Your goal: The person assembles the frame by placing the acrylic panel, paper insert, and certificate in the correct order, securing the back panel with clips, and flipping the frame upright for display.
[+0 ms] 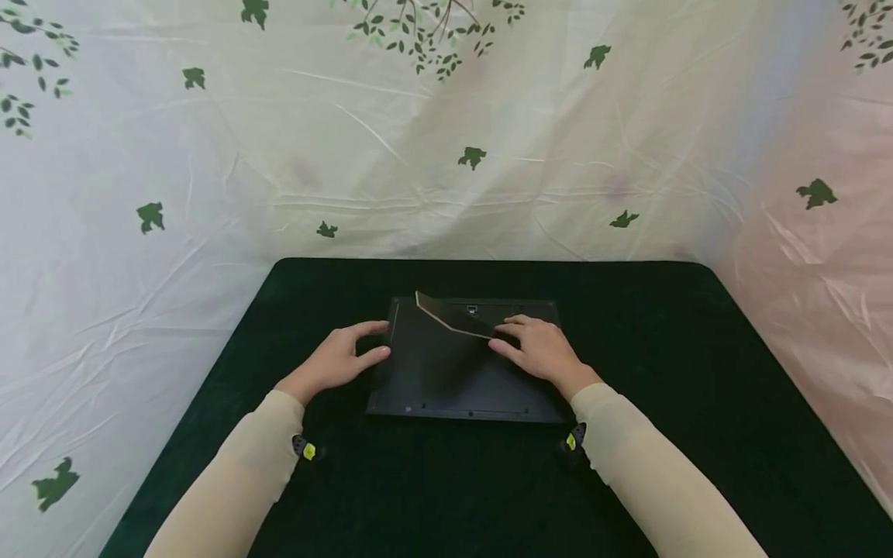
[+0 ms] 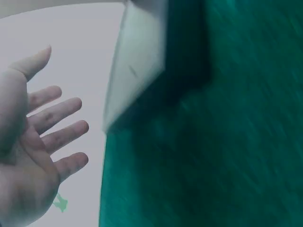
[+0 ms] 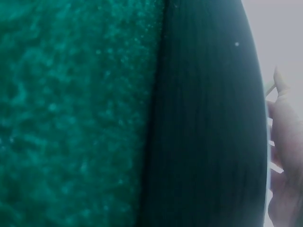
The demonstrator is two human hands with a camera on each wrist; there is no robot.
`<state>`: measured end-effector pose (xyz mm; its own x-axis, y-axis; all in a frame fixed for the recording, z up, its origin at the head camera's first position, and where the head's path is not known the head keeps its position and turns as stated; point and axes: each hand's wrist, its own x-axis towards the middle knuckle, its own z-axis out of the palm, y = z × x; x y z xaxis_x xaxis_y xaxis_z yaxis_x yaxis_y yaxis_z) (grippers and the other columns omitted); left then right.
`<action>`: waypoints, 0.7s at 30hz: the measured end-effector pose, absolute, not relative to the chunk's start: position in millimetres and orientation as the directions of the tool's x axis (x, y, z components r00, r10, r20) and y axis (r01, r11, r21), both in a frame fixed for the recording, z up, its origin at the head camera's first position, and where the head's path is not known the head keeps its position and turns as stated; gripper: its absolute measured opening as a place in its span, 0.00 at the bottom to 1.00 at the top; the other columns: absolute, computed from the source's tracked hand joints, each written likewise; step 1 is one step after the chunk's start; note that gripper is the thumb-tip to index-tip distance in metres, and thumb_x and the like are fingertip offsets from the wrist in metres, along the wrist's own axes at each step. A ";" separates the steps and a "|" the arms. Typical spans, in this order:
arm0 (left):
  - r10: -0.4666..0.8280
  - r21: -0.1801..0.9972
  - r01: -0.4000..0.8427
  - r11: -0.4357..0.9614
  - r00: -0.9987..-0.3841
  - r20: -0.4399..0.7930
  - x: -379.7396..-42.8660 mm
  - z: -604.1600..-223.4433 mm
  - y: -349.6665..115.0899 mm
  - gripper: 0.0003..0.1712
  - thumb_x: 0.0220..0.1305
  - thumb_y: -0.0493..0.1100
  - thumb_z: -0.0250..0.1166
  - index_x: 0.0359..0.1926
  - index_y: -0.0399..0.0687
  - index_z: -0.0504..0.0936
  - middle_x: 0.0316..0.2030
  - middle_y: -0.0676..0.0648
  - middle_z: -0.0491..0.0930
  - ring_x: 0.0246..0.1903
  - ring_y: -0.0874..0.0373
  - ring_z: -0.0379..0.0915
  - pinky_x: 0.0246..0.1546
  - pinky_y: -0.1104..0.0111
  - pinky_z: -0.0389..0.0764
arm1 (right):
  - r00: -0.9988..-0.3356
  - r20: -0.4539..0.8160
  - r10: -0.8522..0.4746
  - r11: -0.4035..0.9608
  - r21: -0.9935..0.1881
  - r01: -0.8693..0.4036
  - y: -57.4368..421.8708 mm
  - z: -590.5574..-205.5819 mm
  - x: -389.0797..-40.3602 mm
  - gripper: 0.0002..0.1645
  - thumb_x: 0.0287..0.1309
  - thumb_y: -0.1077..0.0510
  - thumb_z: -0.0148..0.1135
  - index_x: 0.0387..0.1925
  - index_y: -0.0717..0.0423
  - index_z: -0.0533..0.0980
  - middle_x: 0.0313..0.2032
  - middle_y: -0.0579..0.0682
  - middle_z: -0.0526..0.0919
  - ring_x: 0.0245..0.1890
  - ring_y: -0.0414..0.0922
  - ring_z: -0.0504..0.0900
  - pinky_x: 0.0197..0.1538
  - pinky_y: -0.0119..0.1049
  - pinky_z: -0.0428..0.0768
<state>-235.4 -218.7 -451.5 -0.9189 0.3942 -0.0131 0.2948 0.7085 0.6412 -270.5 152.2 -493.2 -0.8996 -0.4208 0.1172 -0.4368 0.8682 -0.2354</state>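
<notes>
A dark picture frame (image 1: 432,380) lies face down, its black back upward. An angled stand flap (image 1: 460,316) with a pale thin edge rises from that back. My right hand (image 1: 540,345) pinches the flap's right end between thumb and fingers; in the right wrist view this hand (image 3: 286,137) shows only partly, at the right edge. At the frame's left edge is my left hand (image 1: 338,356), thumb and fingers apart and holding nothing. The left wrist view shows the same hand (image 2: 33,137) with its fingers spread and a blurred corner of the frame (image 2: 137,61) beside it.
Dark green cloth (image 1: 446,488) covers the table under the frame. A pale curtain (image 1: 530,201) printed with leaves and green birds hangs behind the table and at both sides. A small metal hanger (image 1: 472,309) sits near the far edge of the frame's back.
</notes>
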 end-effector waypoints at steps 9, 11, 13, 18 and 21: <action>0.448 0.770 0.382 0.512 -0.883 0.140 -224.7 -419.8 -184.1 0.46 0.63 0.52 0.66 0.75 0.56 0.50 0.63 0.48 0.71 0.65 0.50 0.63 0.63 0.49 0.64 | -0.884 0.118 -0.451 0.862 -0.199 -0.466 154.4 -492.2 -271.6 0.45 0.58 0.20 0.34 0.62 0.41 0.74 0.63 0.52 0.72 0.60 0.54 0.72 0.60 0.55 0.69; 0.447 0.770 0.391 0.504 -0.881 0.155 -223.5 -419.0 -181.1 0.45 0.62 0.54 0.66 0.74 0.56 0.54 0.63 0.49 0.72 0.65 0.49 0.63 0.62 0.50 0.65 | -0.884 0.114 -0.453 0.862 -0.196 -0.467 154.5 -491.8 -271.5 0.46 0.57 0.20 0.35 0.63 0.41 0.73 0.63 0.52 0.72 0.60 0.54 0.72 0.60 0.55 0.69; 0.438 0.766 0.388 0.512 -0.885 0.155 -222.1 -420.2 -180.8 0.42 0.61 0.58 0.66 0.72 0.57 0.59 0.62 0.52 0.72 0.65 0.49 0.63 0.62 0.51 0.65 | -0.885 0.110 -0.452 0.863 -0.197 -0.465 154.5 -491.8 -271.8 0.46 0.57 0.20 0.36 0.63 0.41 0.73 0.63 0.52 0.72 0.61 0.54 0.72 0.60 0.55 0.69; 0.416 0.761 0.351 0.546 -0.902 0.118 -216.6 -428.1 -187.4 0.39 0.57 0.63 0.66 0.67 0.57 0.68 0.62 0.56 0.72 0.66 0.52 0.62 0.62 0.49 0.65 | -0.886 0.101 -0.454 0.865 -0.192 -0.465 153.9 -492.3 -273.6 0.44 0.58 0.21 0.38 0.63 0.41 0.73 0.63 0.52 0.72 0.61 0.54 0.72 0.61 0.54 0.69; 0.414 0.752 0.333 0.569 -0.906 0.089 -212.3 -432.9 -192.1 0.38 0.58 0.63 0.66 0.67 0.59 0.68 0.64 0.53 0.70 0.66 0.50 0.61 0.61 0.46 0.65 | -0.885 0.102 -0.454 0.865 -0.189 -0.465 153.8 -493.0 -274.0 0.43 0.58 0.22 0.41 0.63 0.41 0.73 0.63 0.52 0.72 0.61 0.54 0.72 0.60 0.54 0.69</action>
<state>-212.3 -192.1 -432.9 -0.9061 0.4138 0.0887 0.3332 0.5685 0.7522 -274.0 153.8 -493.0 -0.8853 -0.4537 0.1016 -0.4650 0.8650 -0.1888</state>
